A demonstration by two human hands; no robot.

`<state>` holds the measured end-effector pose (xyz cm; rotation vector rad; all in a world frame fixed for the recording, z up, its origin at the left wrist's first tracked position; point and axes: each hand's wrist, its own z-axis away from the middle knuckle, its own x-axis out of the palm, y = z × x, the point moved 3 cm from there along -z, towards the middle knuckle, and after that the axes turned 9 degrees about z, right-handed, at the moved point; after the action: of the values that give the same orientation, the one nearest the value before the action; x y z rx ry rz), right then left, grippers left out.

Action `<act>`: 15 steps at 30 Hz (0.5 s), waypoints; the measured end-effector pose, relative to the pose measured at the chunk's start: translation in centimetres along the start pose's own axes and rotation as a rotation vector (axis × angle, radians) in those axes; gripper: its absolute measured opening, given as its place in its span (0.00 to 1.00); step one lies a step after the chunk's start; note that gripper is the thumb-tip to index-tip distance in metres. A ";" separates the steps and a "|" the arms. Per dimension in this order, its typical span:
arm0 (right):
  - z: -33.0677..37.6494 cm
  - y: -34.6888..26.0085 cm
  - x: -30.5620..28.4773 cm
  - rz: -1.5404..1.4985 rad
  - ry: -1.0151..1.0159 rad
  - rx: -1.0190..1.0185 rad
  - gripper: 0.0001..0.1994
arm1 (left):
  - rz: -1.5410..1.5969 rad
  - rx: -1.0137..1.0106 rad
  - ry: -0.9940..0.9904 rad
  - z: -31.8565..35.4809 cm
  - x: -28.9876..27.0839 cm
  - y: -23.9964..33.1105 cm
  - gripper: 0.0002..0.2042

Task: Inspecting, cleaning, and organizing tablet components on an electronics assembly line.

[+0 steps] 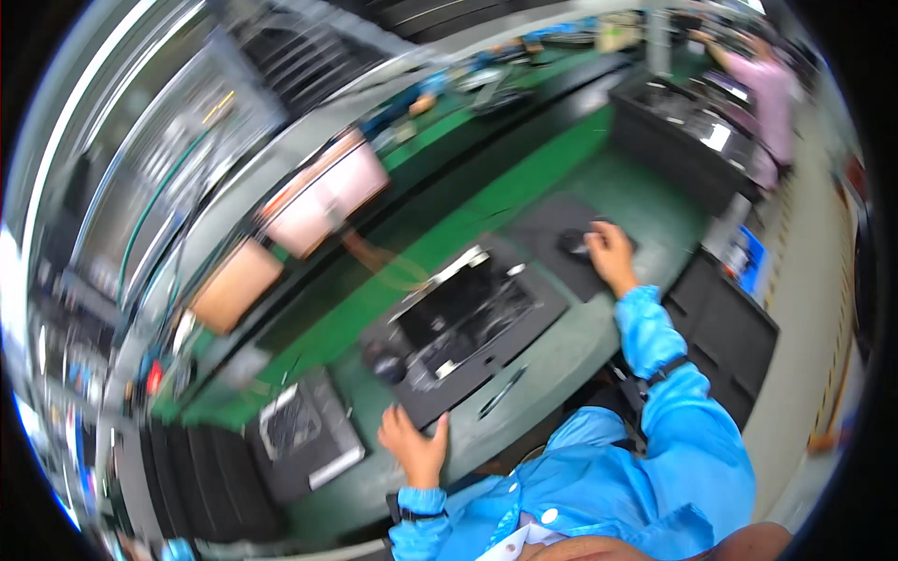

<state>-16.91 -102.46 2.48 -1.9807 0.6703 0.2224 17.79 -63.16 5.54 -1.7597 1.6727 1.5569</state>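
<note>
Green bench (645, 201): one black tray (468, 327), left hand (416, 447), right hand (613, 254) on one mouse (572, 242)

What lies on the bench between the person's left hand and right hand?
In the head view, an opened dark device on a black mat lies between the left hand and the right hand.

My left hand (414, 445) rests flat on the green bench (561, 346), fingers spread, touching the near edge of a dark open-topped device (468, 323) that lies in front of me. My right hand (610, 252) reaches far right and sits on a small dark object (573, 243) on a black mat (561, 224); blur hides its shape. A dark pen (502, 391) lies near the device's right side. Left of my left hand sits 1 black tray (304, 435). Far right, another person in pink (769, 93) works.
</note>
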 end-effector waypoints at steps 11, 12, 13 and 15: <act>-1.2 2.0 0.0 0.029 -0.134 0.014 0.18 | -0.009 -0.077 0.005 0.1 -0.3 0.2 0.41; -1.3 2.2 -0.1 0.041 -0.143 -0.003 0.18 | -0.008 -0.079 -0.002 0.4 -0.3 0.2 0.41; -1.1 2.5 0.1 0.034 -0.129 -0.005 0.18 | -0.002 -0.083 -0.012 0.4 -0.4 0.2 0.41; -1.3 2.9 0.0 0.033 -0.117 -0.013 0.18 | 0.008 -0.083 -0.014 0.4 -0.3 0.0 0.42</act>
<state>-18.65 -104.57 0.88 -1.9538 0.6272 0.3611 17.65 -62.74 5.63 -1.7804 1.6322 1.6611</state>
